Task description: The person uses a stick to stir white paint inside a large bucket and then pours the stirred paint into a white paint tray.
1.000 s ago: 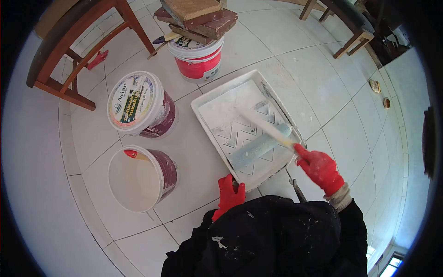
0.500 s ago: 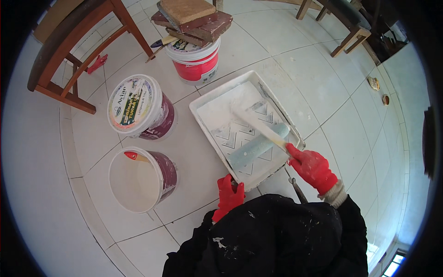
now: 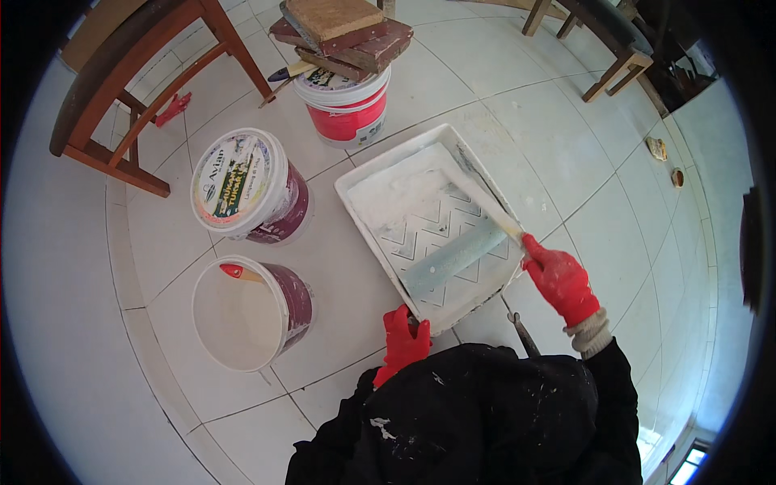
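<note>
A white plastic paint tray lies on the tiles, with white paint in its upper end. A pale blue-grey roller rests across its ridged part, its dark handle outside the tray. My red-gloved right hand grips a paint-coated pale stick whose far end lies in the paint. My red-gloved left hand holds the tray's near-left corner. An open bucket left of the tray contains pale paint and a red-tipped wooden handle.
Behind it stand a lidded bucket and a red-banded pail bearing stacked boards and a brush. A wooden chair is upper left, a red glove beside it. Furniture and small objects are at right.
My right hand shifted left, then moved back rightward, swinging the stick's far end right and upward through the paint. My left hand stays on the tray corner.
</note>
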`<action>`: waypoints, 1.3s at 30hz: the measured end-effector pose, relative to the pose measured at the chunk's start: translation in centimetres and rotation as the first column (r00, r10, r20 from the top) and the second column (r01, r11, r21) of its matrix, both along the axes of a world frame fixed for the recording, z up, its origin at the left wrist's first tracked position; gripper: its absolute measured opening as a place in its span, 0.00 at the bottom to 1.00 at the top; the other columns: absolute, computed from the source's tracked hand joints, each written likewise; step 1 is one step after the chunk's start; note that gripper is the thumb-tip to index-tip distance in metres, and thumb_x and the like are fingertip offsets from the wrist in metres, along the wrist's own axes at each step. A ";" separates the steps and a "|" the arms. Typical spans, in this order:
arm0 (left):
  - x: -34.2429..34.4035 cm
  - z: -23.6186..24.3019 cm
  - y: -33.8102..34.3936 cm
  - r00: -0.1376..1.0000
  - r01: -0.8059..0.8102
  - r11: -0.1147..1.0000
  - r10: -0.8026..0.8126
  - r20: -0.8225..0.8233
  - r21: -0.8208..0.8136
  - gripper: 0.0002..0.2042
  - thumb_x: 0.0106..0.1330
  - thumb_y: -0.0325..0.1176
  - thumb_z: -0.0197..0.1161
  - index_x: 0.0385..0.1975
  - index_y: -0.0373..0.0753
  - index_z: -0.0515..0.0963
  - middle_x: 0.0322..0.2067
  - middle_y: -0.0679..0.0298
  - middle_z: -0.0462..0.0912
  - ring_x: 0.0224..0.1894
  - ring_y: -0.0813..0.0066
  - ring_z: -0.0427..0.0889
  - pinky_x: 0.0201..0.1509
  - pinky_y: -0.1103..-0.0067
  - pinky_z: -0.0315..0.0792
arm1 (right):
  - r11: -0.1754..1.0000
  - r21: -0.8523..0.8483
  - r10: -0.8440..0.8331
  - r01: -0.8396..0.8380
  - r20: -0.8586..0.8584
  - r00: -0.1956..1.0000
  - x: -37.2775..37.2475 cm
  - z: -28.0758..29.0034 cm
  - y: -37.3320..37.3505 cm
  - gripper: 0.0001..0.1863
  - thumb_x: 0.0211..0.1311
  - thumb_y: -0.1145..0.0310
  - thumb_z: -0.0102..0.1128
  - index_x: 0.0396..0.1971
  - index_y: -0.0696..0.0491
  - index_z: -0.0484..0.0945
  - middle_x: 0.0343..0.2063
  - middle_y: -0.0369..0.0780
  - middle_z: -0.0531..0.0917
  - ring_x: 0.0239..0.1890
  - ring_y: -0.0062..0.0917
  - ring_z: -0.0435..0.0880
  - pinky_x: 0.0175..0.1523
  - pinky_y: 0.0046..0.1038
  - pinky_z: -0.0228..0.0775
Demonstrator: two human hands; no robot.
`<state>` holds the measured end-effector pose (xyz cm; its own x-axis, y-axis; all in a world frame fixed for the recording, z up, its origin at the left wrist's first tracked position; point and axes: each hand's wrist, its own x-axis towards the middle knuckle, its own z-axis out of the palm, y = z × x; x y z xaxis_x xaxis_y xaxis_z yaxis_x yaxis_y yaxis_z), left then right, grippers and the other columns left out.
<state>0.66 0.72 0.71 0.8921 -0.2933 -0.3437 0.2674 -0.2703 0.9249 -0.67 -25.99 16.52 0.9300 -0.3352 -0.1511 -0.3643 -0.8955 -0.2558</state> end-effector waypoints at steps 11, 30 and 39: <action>0.1 0.5 0.1 0.998 0.025 0.998 -0.028 0.061 0.050 0.24 0.58 0.28 0.62 0.53 0.34 0.63 0.46 0.51 0.62 0.22 0.67 0.79 0.27 0.74 0.77 | 0.993 0.050 0.107 -0.105 -0.040 0.993 0.1 -1.3 4.3 0.24 0.60 0.58 0.55 0.58 0.42 0.68 0.21 0.44 0.79 0.27 0.39 0.80 0.30 0.40 0.69; 0.1 -0.2 0.0 0.999 -0.004 1.000 0.005 -0.046 0.027 0.24 0.55 0.30 0.64 0.52 0.33 0.65 0.45 0.49 0.64 0.32 0.62 0.78 0.32 0.71 0.76 | 0.974 0.058 0.219 -0.220 0.021 0.975 1.3 -0.4 5.8 0.25 0.59 0.60 0.56 0.57 0.46 0.69 0.21 0.41 0.78 0.26 0.35 0.79 0.30 0.36 0.69; 1.1 -0.3 0.2 0.997 0.069 0.996 -0.071 0.039 0.062 0.25 0.52 0.31 0.65 0.49 0.33 0.66 0.43 0.50 0.67 0.43 0.55 0.71 0.40 0.67 0.72 | 0.904 0.377 0.196 -0.200 0.048 0.979 2.4 -1.9 7.1 0.24 0.63 0.57 0.50 0.57 0.51 0.68 0.28 0.51 0.81 0.31 0.45 0.80 0.36 0.42 0.70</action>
